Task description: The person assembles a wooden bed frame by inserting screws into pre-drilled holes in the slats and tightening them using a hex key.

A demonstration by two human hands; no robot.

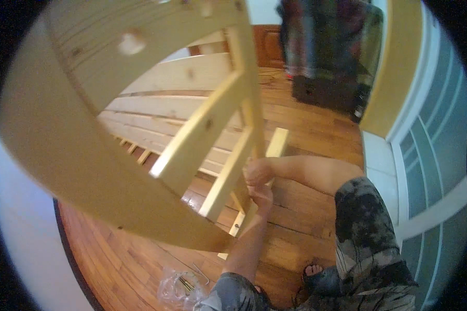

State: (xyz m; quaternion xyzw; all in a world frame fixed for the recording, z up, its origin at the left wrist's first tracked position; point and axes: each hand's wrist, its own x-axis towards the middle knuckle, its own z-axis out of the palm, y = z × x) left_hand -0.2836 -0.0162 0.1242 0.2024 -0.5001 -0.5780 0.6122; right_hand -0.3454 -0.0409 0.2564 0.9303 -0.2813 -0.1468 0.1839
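Hands (258, 173) together at wooden frame (196, 127)

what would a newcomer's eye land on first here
Most likely the pale wooden frame, its slats and broad boards looming over the left and upper middle of the view. Next, the two hands, close together at its right side, near the centre. Lower down, a clear plastic bag with thin brassy pieces lies on the wooden floor.

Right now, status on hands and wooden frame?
Left hand and right hand together at wooden frame; grip hidden. Plastic bag on floor, apart from hands.
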